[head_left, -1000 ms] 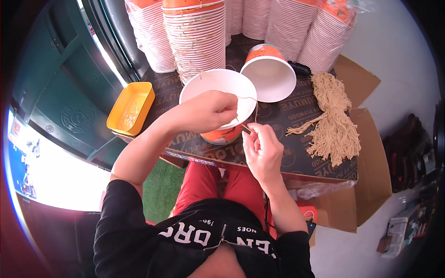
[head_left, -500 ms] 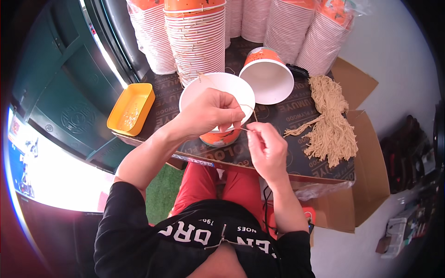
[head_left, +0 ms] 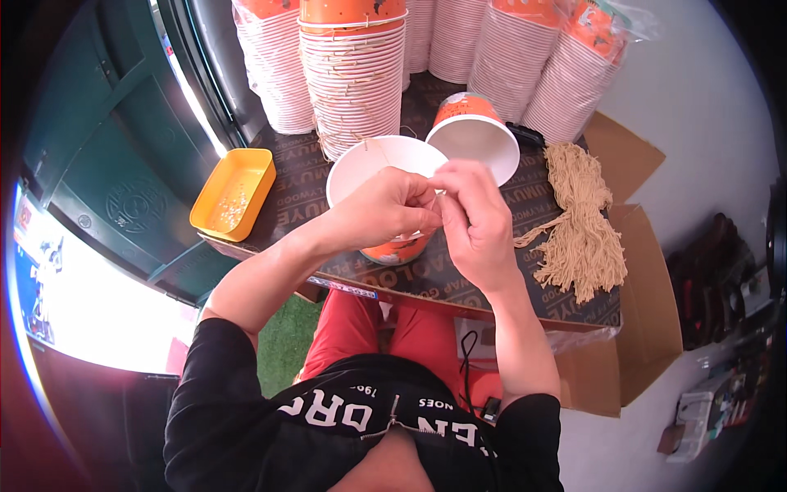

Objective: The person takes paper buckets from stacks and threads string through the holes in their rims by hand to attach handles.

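My left hand (head_left: 384, 205) and my right hand (head_left: 477, 220) meet above an orange and white paper bucket (head_left: 351, 168). Both have thumb and fingers pinched together on a thin tan string, now almost wholly hidden by the fingertips. The bucket stands upright with its white inside facing up, and my hands cover part of its mouth. A bit of string shows at its far rim. Just beyond my right hand, a second paper bucket (head_left: 479, 139) lies on its side, mouth towards me.
Tall stacks of paper buckets (head_left: 357, 90) stand along the back of the dark board (head_left: 283, 197). A bundle of tan strings (head_left: 578, 225) lies at the right. At the left edge sits a yellow tray (head_left: 254, 172) with small clear bits. An opened cardboard box (head_left: 648, 287) is beyond the right edge.
My two hands have come together, the right one moving up and in against the left fingertips. The string stretched between them before is now mostly out of sight.
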`<state>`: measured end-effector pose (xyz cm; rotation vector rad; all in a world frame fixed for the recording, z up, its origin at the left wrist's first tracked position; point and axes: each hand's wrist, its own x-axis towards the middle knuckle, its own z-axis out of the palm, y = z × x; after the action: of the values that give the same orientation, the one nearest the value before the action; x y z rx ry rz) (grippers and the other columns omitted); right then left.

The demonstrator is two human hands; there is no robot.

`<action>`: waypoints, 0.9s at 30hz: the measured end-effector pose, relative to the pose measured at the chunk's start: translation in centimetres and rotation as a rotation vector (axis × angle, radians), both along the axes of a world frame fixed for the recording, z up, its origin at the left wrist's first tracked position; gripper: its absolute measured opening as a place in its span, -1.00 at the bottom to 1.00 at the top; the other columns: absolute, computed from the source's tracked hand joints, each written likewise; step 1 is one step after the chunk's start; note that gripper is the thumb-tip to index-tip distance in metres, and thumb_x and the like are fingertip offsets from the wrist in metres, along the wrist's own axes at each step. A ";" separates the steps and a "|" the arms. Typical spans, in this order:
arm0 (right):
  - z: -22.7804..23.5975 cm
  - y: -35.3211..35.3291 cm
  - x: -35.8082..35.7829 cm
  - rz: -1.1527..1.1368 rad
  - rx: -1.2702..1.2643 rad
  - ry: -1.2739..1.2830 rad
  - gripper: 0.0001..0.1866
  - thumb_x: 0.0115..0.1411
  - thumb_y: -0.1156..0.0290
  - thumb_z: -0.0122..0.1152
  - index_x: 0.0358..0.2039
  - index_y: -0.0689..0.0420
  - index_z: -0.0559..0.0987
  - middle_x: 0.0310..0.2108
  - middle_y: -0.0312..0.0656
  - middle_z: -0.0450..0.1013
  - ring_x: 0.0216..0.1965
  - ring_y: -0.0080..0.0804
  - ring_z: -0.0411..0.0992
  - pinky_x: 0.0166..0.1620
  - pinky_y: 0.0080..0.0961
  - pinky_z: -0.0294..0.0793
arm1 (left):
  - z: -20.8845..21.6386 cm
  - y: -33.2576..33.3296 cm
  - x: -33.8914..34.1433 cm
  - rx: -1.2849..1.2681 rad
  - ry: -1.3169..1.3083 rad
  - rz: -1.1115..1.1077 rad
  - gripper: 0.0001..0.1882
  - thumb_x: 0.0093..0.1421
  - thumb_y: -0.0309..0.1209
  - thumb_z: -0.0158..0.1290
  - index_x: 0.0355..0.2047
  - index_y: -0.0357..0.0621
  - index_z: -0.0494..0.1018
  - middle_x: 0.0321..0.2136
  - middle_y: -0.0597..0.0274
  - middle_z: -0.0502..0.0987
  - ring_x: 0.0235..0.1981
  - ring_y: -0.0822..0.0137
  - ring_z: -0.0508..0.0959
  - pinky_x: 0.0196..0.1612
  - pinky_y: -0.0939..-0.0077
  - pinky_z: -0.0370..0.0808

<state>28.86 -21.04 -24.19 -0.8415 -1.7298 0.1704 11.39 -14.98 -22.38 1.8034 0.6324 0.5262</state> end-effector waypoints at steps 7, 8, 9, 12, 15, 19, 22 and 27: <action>-2.0 -1.5 1.4 -0.124 -0.099 -0.022 -0.83 0.09 0.72 0.15 -0.27 0.28 0.51 -0.06 0.07 0.36 -0.05 -0.02 0.41 0.00 -0.26 0.42 | 0.3 0.2 -0.3 -0.088 -0.029 0.005 -0.90 0.22 -0.53 0.17 -0.32 -0.36 0.53 -0.50 0.32 0.54 -0.49 0.57 0.49 -0.42 0.68 0.43; -2.3 -1.6 1.3 -0.105 -0.131 0.005 -0.83 0.07 0.68 0.21 -0.28 0.29 0.51 -0.06 0.04 0.36 -0.02 -0.04 0.39 0.04 -0.26 0.39 | 0.4 0.2 -0.2 -0.086 -0.016 0.009 -0.89 0.22 -0.53 0.18 -0.32 -0.36 0.53 -0.49 0.30 0.54 -0.49 0.56 0.49 -0.42 0.68 0.43; -2.4 -1.6 1.2 -0.107 -0.132 0.006 -0.83 0.07 0.68 0.21 -0.28 0.29 0.51 -0.06 0.04 0.36 -0.02 -0.04 0.39 0.04 -0.26 0.39 | 0.3 0.2 -0.3 -0.088 -0.014 0.007 -0.89 0.22 -0.53 0.18 -0.32 -0.36 0.53 -0.49 0.30 0.54 -0.49 0.56 0.49 -0.42 0.68 0.43; -2.7 -1.2 0.5 -0.108 -0.130 0.027 -0.83 0.04 0.69 0.23 -0.32 0.28 0.51 -0.10 -0.02 0.38 -0.06 -0.06 0.40 0.00 -0.27 0.41 | 0.1 0.2 -0.3 -0.089 -0.044 0.006 -0.90 0.22 -0.54 0.18 -0.31 -0.37 0.53 -0.49 0.29 0.55 -0.50 0.56 0.49 -0.42 0.68 0.43; -2.9 -0.9 0.5 -0.111 -0.032 -0.002 -0.86 0.04 0.71 0.22 -0.36 0.28 0.51 -0.17 -0.04 0.38 -0.12 -0.08 0.41 -0.08 -0.29 0.43 | 0.2 0.3 -0.1 -0.091 -0.055 0.004 -0.91 0.22 -0.55 0.17 -0.33 -0.36 0.53 -0.49 0.28 0.54 -0.50 0.55 0.49 -0.42 0.68 0.43; -3.2 -1.2 0.2 -0.125 0.016 0.030 -0.86 0.03 0.73 0.22 -0.38 0.27 0.50 -0.23 -0.06 0.38 -0.20 -0.12 0.40 -0.15 -0.30 0.43 | 0.4 0.3 -0.2 -0.132 -0.060 0.016 -0.92 0.19 -0.57 0.19 -0.37 -0.34 0.50 -0.49 0.27 0.54 -0.50 0.54 0.50 -0.41 0.67 0.44; -3.4 -1.7 -0.4 -0.098 0.074 0.016 -0.86 0.04 0.70 0.23 -0.38 0.22 0.51 -0.28 -0.11 0.40 -0.24 -0.17 0.39 -0.18 -0.33 0.39 | 0.4 0.3 -0.3 -0.135 -0.061 0.014 -0.91 0.17 -0.59 0.19 -0.37 -0.32 0.48 -0.47 0.27 0.54 -0.48 0.53 0.51 -0.40 0.66 0.45; -3.4 -0.8 0.6 -0.104 0.118 -0.062 -0.88 0.07 0.61 0.26 -0.36 0.14 0.55 -0.29 -0.24 0.48 -0.19 -0.18 0.41 -0.06 -0.30 0.29 | -0.3 0.6 -0.6 -0.076 -0.063 -0.024 -0.89 0.15 -0.62 0.18 -0.34 -0.29 0.46 -0.44 0.30 0.53 -0.43 0.54 0.52 -0.36 0.66 0.46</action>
<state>29.46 -21.81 -27.55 -0.8548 -1.7315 -0.0282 10.82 -14.38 -22.68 1.7141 0.5794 0.5339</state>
